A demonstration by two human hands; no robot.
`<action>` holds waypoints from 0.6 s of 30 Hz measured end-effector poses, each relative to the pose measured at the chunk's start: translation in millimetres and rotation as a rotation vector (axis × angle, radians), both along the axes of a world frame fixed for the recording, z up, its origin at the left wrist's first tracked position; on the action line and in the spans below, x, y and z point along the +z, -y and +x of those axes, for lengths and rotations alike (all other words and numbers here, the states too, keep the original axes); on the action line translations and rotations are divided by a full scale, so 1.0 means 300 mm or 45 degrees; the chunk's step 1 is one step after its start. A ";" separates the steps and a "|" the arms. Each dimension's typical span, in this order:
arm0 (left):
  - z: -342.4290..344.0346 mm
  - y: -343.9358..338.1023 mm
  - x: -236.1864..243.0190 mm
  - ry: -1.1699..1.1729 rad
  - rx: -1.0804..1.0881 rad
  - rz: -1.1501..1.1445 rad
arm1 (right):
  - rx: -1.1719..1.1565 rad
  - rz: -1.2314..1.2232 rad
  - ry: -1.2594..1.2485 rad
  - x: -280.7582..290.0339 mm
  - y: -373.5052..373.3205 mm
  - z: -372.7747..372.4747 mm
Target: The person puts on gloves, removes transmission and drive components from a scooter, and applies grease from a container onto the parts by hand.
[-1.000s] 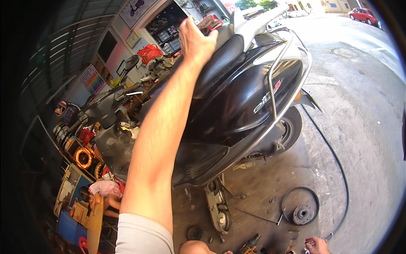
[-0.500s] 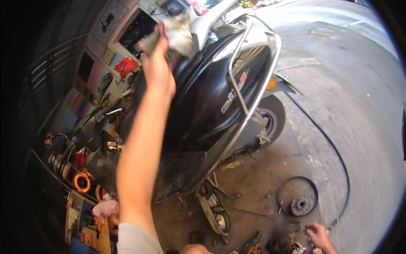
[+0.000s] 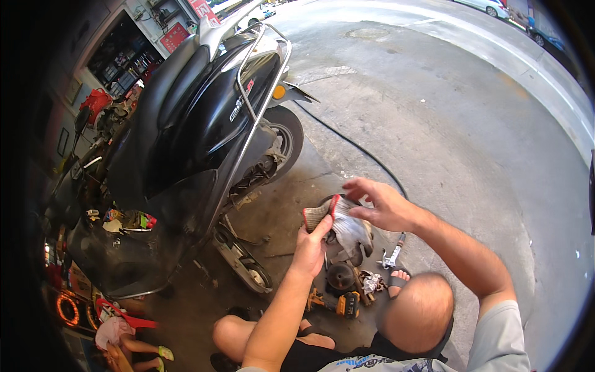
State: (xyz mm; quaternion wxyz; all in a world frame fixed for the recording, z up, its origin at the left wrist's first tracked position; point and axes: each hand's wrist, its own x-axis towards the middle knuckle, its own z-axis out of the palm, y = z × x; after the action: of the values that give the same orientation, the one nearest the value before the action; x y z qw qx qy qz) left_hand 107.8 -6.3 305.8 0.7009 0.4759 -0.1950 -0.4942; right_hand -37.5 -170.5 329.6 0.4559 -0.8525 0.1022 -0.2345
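Observation:
A pair of whitish-grey knitted work gloves (image 3: 352,228) with red-edged cuffs is up in front of me, above the floor. My left hand (image 3: 311,247) is closed round one cuff, its thumb pressed on the fabric. Close by on the right, my right hand (image 3: 385,206) has its fingers apart beside the other cuff. The thumb is near the red edge; whether it touches the cloth I cannot tell. The gloves hide part of the floor and the parts lying beneath them.
A black scooter (image 3: 197,124) with a silver side rail stands at left. An open transmission case (image 3: 243,263) lies below it. Near my knees are an orange-black cordless drill (image 3: 343,304), a round dark part (image 3: 341,276) and an air gun (image 3: 393,253) on a black hose. Another person (image 3: 113,335) sits lower left.
My left hand has brought the gloves down from the scooter's seat to in front of me. My right hand has risen from the floor to beside them. The view has shifted right.

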 end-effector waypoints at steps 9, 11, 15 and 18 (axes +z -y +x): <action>-0.016 -0.161 -0.032 0.159 0.067 0.024 | 0.059 0.392 -0.133 0.088 -0.033 -0.193; 0.012 -0.171 -0.055 0.281 0.086 -0.051 | 0.178 0.454 -0.214 0.176 -0.075 -0.214; 0.012 -0.190 -0.061 0.444 -0.116 0.015 | 0.459 0.347 -0.385 0.241 -0.180 -0.168; -0.019 -0.177 -0.049 0.415 -0.454 -0.077 | 0.383 -0.296 -0.151 0.179 -0.229 -0.098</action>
State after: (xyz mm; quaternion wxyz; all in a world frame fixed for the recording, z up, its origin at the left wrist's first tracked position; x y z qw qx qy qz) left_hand 102.2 46.8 291.2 0.5758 0.4860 -0.4012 -0.5208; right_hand -67.1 -101.7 383.5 0.3774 -0.9174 -0.0273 -0.1234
